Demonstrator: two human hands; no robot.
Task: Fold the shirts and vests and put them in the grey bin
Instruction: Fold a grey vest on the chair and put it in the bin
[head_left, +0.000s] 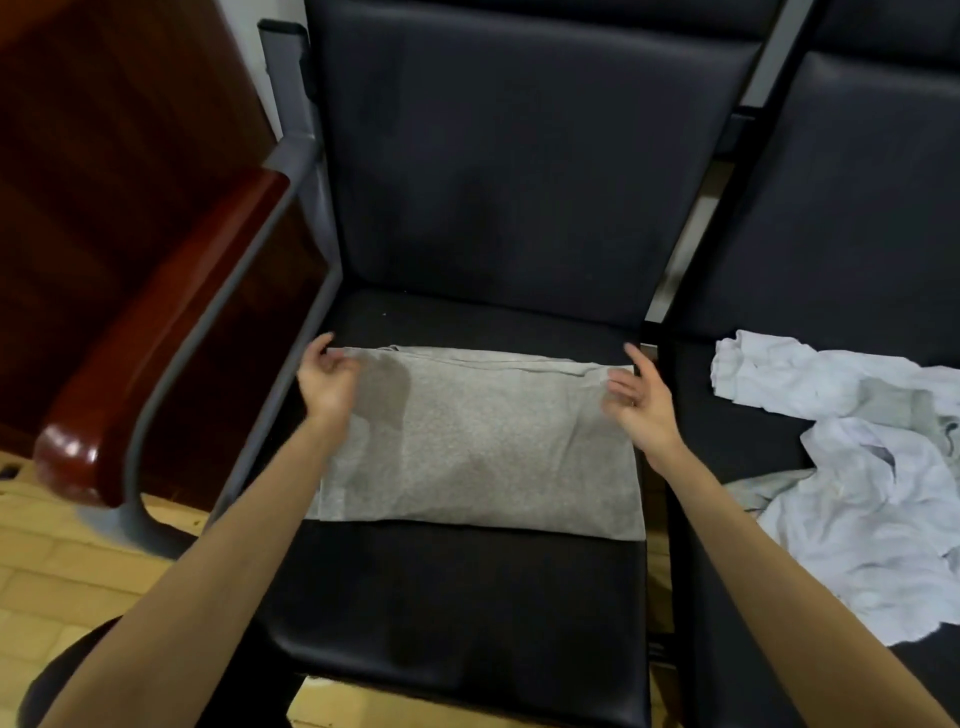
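Lying flat across the black chair seat (457, 597), the folded grey shirt (483, 447) had a hand at each far corner. The left hand (327, 384) curled its fingers near the left corner; whether its grip pinched cloth, I could not tell. The right hand (641, 400) was loosely spread beside the right corner. White garments (852, 467) lay heaped on the neighbouring seat (737, 441).

Head view, looking steeply down
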